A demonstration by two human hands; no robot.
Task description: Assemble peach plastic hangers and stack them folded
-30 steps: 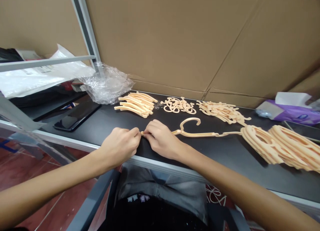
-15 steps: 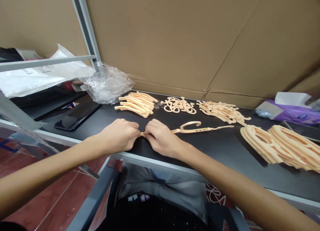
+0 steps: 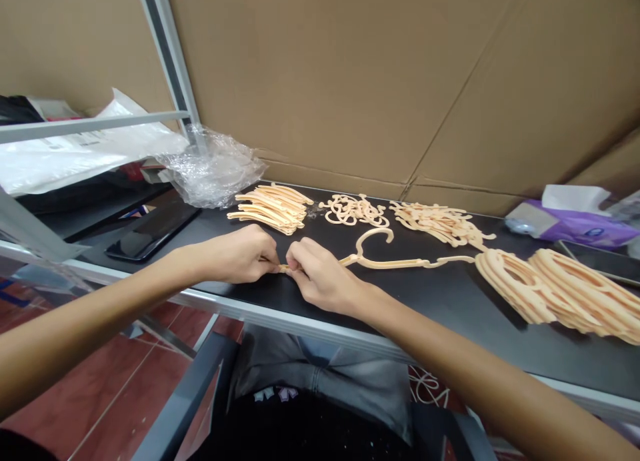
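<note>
Near the front edge of the black table, a cream plastic clothes hanger [image 3: 390, 264] lies with its hook turned up and its far arm stretching right. My right hand [image 3: 320, 274] is closed on the hanger's left arm. Close beside it, my left hand [image 3: 245, 253] pinches the left end of the same arm; a short bit shows between the hands, and the rest there is hidden by my fingers. Behind my hands lie a pile of straight hanger arms [image 3: 273, 208], a heap of hooks [image 3: 354, 210] and a heap of thin hanger pieces [image 3: 440, 222].
Stacked hanger parts [image 3: 555, 291] lie at the right, in front of a purple tissue pack [image 3: 580, 222]. On the left are a dark phone [image 3: 153, 231] and crumpled clear plastic [image 3: 215, 171]. Cardboard [image 3: 350, 81] walls the back; a metal frame post [image 3: 173, 48] rises at left.
The hanger has rolled so that its hook now stands further up and open to view. My left hand has shifted slightly, and both hands keep their hold.
</note>
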